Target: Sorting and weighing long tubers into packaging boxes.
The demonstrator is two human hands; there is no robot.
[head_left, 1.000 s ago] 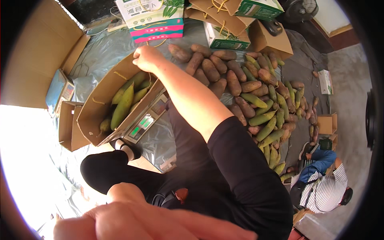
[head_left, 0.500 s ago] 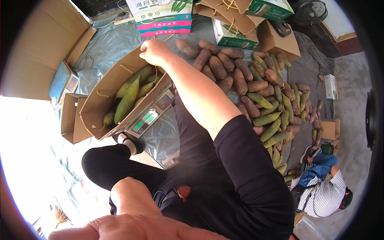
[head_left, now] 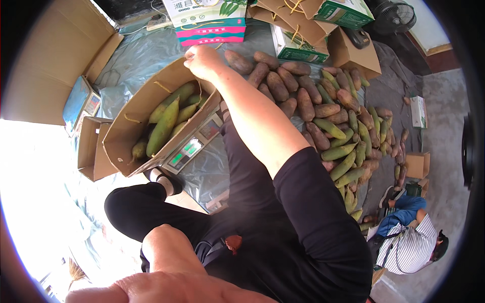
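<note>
An open cardboard box (head_left: 121, 146) with yellow cord handles rests tilted on a digital scale (head_left: 184, 154) with a green-lit display. Several long green radishes (head_left: 164, 129) lie inside it. My right hand (head_left: 204, 61) is at the box's far right corner, fingers bent closed on the rim; a thin cord hangs down just below it. My left hand (head_left: 166, 289) looms large at the lower edge, close to the camera, with its fingers out of the picture. What it holds, if anything, cannot be seen.
Green and purplish-brown radishes (head_left: 323, 108) spread in a large heap to the right. Printed cartons (head_left: 209, 33) and a fan (head_left: 394, 17) stand at the back. A smaller cardboard box (head_left: 91, 151) sits left. A person in a striped shirt (head_left: 406, 247) bends at lower right.
The view has shifted slightly, moving the scene a little to the right. My right hand stays at the box's far corner, and the radishes lie as before.
</note>
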